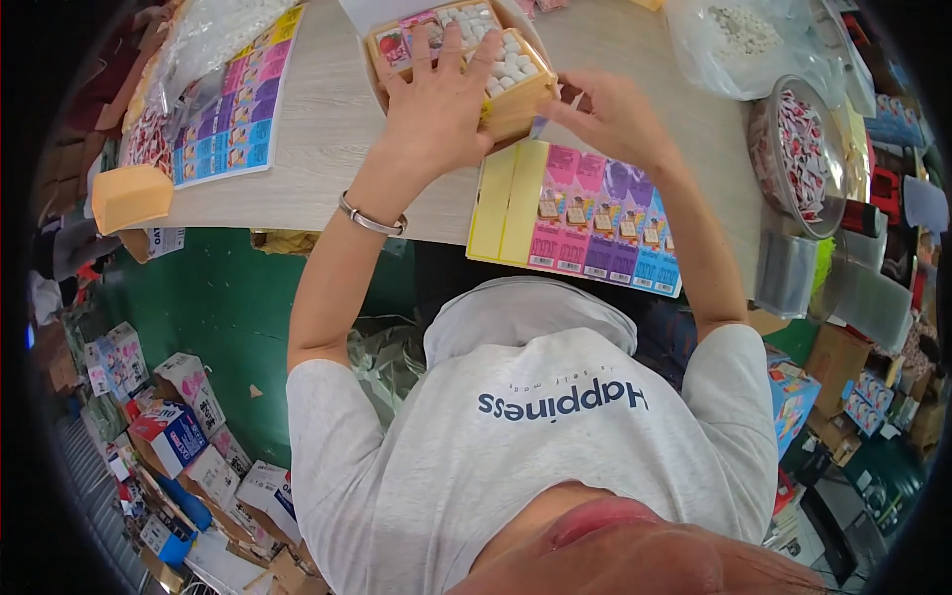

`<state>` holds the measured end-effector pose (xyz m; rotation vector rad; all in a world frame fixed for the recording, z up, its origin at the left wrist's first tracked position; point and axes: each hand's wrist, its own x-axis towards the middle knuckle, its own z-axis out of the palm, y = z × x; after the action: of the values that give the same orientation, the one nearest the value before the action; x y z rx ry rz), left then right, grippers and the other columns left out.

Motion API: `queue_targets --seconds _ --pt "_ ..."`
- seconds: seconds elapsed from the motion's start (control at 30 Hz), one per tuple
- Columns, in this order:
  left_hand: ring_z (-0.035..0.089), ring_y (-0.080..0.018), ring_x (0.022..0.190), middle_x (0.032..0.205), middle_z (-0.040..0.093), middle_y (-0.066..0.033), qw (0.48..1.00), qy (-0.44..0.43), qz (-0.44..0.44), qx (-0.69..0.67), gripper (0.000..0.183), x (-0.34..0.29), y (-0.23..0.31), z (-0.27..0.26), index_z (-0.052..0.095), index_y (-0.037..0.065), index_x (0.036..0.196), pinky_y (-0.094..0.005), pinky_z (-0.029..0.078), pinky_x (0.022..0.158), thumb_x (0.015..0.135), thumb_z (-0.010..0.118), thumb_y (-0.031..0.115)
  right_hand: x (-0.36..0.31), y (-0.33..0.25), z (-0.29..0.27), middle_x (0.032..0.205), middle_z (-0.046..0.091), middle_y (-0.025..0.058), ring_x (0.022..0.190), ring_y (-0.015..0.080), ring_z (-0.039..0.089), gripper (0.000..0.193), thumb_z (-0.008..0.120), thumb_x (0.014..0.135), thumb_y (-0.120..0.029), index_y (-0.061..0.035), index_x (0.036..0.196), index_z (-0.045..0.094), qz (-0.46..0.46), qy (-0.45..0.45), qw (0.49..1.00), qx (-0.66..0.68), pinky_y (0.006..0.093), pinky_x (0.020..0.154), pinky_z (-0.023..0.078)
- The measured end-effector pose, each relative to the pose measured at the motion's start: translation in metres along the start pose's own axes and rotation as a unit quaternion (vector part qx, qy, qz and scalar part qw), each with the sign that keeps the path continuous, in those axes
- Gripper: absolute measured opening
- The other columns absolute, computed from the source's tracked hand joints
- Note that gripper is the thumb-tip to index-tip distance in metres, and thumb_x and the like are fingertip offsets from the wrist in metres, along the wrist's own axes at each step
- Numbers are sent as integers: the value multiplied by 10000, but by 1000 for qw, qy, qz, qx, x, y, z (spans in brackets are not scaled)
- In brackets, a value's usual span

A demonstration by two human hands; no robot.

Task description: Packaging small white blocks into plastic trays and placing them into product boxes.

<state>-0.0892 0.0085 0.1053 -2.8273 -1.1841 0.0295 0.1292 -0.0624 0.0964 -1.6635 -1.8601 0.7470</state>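
Observation:
At the table's far edge stands an open white box (pixel 359 12) with yellow trays (pixel 516 111) in it. White tablet-like sweets (pixel 511 67) and a small pink packet (pixel 394 48) fill their compartments. My left hand (pixel 436 114) lies over the trays with its fingers spread, resting on the contents. At the near right corner, my right hand (pixel 610 119) has thumb and curled fingers closed on the edge of the nearer yellow tray. Just below the box lies a printed card sheet (pixel 595 223) in yellow, pink, purple and blue.
More printed sheets (pixel 233 119) lie at the left under clear plastic, beside a yellow tray (pixel 132 198) at the edge. On the right are a bag of white pieces (pixel 739 40), a round bowl of wrapped sweets (pixel 798 149) and clear containers (pixel 788 273). Cartons (pixel 174 436) crowd the floor.

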Motion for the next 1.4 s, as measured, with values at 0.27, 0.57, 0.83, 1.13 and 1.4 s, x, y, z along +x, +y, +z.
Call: queue_targets --seconds 0.27,0.57,0.83,1.13,1.4 --pt "333 -435 1410 1518 422 -132 988 134 36 -70 934 16 5 17 310 189 1551 -728 268 1063 793 776 472 -10 13 41 843 674 108 643 222 676 332 777 821 -275 -10 977 653 -33 217 974 -50 359 576 526" --pt "437 -350 1358 1490 456 -166 925 326 106 -165 1079 18 2 36 128 58 1587 -587 239 1171 828 787 448 -7 6 74 867 692 102 666 223 695 257 726 801 -161 -40 1020 666 -42 380 920 -90 354 580 551" --pt "341 -419 1425 1586 323 -140 990 28 42 129 1031 11 8 11 283 107 1555 -696 284 1088 762 778 544 -19 8 76 905 699 100 726 223 703 310 696 823 -126 -37 1117 660 -40 356 930 -82 327 612 570" --pt "345 -472 1377 1501 381 -254 993 65 21 -92 914 33 -33 9 305 15 1519 -628 343 1066 881 641 578 42 18 26 1255 624 117 1119 189 603 469 672 905 -213 -15 1318 570 -12 165 946 278 322 889 518" --pt "377 -428 1371 1475 412 -282 984 151 -87 17 875 15 -21 17 394 -91 1434 -608 286 1113 952 462 637 90 17 50 1390 547 107 1183 197 558 620 651 909 -312 -23 1420 452 -26 27 923 384 321 946 485"
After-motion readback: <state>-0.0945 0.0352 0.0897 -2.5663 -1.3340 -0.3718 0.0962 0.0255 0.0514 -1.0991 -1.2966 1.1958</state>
